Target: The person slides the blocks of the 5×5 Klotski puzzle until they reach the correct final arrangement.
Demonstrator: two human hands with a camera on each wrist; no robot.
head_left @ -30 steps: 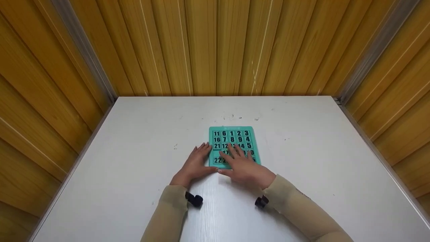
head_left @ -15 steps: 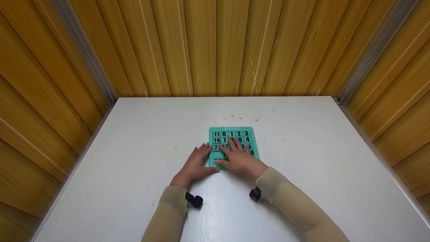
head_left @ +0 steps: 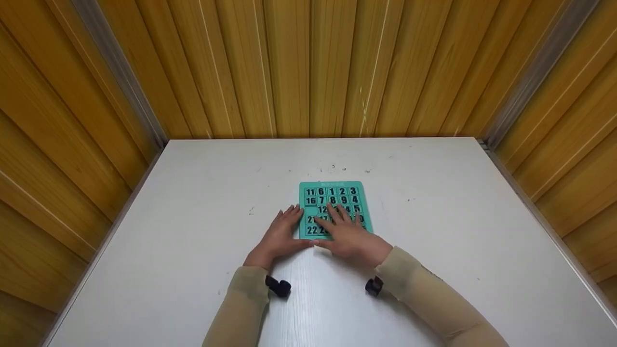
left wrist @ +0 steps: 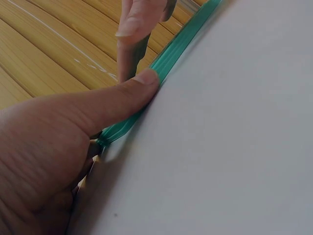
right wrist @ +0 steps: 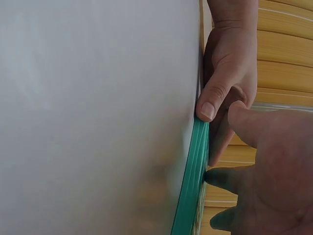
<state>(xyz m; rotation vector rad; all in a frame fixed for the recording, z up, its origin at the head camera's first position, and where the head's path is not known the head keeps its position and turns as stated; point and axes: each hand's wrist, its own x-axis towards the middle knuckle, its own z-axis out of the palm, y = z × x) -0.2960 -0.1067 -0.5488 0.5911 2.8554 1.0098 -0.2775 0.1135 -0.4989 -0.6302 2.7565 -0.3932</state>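
Note:
A green number slide puzzle [head_left: 333,184] lies flat on the white table. My left hand [head_left: 278,237] holds its near left corner, fingers along the left side and thumb on the front edge. In the left wrist view that thumb [left wrist: 132,90] presses the puzzle's green edge [left wrist: 183,46]. My right hand [head_left: 354,239] is spread over the lower right tiles, its index fingertip at the 21 tile [head_left: 310,220]. Above that tile, at the left of the third row, is a vacant slot [head_left: 311,210]. The right hand hides several tiles. In the right wrist view its fingertips meet the puzzle [right wrist: 190,181].
The white table [head_left: 217,193] extends around the puzzle on all sides, with small dark marks beyond it. Yellow wood-look panels [head_left: 289,67] wall the back and both sides. Each wrist wears a small black camera [head_left: 279,288].
The 21 tile has slid down one row, so the vacant slot has moved up to the third row. My right hand went forward, then came back toward me. The left hand stayed put.

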